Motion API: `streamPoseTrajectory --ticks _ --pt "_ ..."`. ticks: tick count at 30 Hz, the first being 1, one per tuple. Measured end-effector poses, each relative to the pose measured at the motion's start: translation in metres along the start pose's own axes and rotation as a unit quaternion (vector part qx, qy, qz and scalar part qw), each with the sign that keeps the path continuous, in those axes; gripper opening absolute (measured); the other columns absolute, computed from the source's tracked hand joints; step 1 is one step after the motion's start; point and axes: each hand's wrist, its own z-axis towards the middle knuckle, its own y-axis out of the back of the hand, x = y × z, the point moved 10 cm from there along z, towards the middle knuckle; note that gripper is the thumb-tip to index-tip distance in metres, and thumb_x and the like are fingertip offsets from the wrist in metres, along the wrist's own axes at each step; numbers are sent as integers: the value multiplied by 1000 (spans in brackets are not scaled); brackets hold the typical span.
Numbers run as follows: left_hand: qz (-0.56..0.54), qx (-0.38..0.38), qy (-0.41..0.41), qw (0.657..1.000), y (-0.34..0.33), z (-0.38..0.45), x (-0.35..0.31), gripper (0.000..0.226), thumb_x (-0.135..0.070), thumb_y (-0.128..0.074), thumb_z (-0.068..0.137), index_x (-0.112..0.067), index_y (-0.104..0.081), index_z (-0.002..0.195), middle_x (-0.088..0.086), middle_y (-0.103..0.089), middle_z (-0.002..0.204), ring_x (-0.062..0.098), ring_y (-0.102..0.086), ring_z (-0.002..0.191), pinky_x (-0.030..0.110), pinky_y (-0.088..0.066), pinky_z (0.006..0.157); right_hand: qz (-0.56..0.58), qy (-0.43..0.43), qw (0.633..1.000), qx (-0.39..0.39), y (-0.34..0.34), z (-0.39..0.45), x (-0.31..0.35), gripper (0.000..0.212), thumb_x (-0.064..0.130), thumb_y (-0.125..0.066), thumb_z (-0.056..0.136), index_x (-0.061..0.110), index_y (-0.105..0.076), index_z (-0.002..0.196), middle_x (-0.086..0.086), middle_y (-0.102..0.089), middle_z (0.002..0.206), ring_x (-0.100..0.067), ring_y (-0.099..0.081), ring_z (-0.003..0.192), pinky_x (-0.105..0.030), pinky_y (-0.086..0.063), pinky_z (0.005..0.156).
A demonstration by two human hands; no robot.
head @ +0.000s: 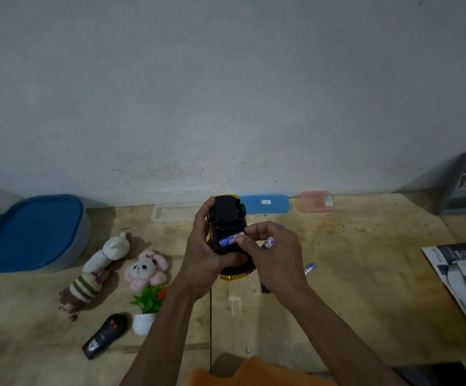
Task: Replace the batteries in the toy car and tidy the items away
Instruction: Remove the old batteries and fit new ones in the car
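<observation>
The left hand (204, 254) grips the upturned toy car (227, 232) above the tabletop (365, 274), fingers wrapped around its body so the battery bay faces up. The right hand (270, 252) pinches a blue battery (230, 240) into that bay; another battery (309, 268) lies nearby.

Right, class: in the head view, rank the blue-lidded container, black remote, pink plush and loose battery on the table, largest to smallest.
1. blue-lidded container
2. black remote and pink plush: look alike; the remote is nearer, so unranked
3. loose battery
</observation>
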Motion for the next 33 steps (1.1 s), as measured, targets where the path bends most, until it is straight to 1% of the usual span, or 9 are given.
streamPoseTrajectory --ticks 10,13,17,19,21,23,25,28,33 --pt "-16 0 17 1000 3 -2 5 115 23 -77 61 -36 -35 150 -2 -65 129 30 -69 111 45 -59 79 -46 11 995 83 -14 7 7 12 28 -77 85 21 -75 95 18 -68 87 3 -64 87 -20 -56 74" --pt "-15 3 20 1000 4 -4 6 114 20 -77 60 -36 -35 150 0 -63 132 32 -68 112 47 -59 81 -66 28 994 78 -16 9 10 13 28 -76 85 22 -75 96 17 -70 87 0 -66 88 -26 -58 78" --pt "-16 12 26 999 5 -6 11 115 23 -76 62 -38 -35 151 6 -56 143 36 -65 116 55 -58 86 -18 23 998 49 -13 11 8 11 25 -75 86 19 -76 96 12 -73 87 -2 -68 86 -23 -58 76" --pt "-16 11 33 999 7 -9 15 116 20 -78 60 -38 -35 150 6 -56 142 37 -65 116 61 -56 89 73 -27 996 39 -8 11 1 8 21 -73 88 16 -76 94 13 -72 80 -1 -65 73 -15 -50 59" --pt "-20 1 47 999 12 -13 21 116 18 -80 57 -40 -38 148 5 -58 139 38 -65 114 61 -56 88 213 -128 967 49 -7 8 -15 11 17 -68 92 10 -75 98 8 -69 75 -4 -51 59 -15 -34 43" --pt "-31 -4 64 997 17 -16 31 116 17 -80 55 -41 -40 147 4 -59 137 36 -65 115 60 -56 89 325 -208 921 50 -8 3 -29 15 13 -63 94 5 -73 102 0 -65 75 -9 -48 58 -18 -28 40" --pt "-38 -6 84 996 20 -19 46 117 17 -81 54 -41 -39 147 3 -59 136 34 -64 117 59 -56 91 391 -262 881 47 -11 -4 -42 18 14 -56 97 5 -71 101 -2 -61 73 -10 -52 57 -18 -33 40" --pt "-23 -3 109 994 23 -24 70 120 21 -82 54 -39 -38 149 1 -59 137 28 -65 116 53 -58 90 423 -301 854 29 -11 -13 -62 22 20 -49 102 8 -68 99 -2 -58 72 -12 -55 58 -20 -42 43" --pt "16 6 155 988 21 -31 110 117 28 -80 57 -38 -40 146 -3 -56 136 13 -69 104 44 -61 83 341 -324 882 -35 14 -23 -100 22 24 -50 102 10 -66 95 -1 -54 70 -10 -46 51 -20 -31 40"
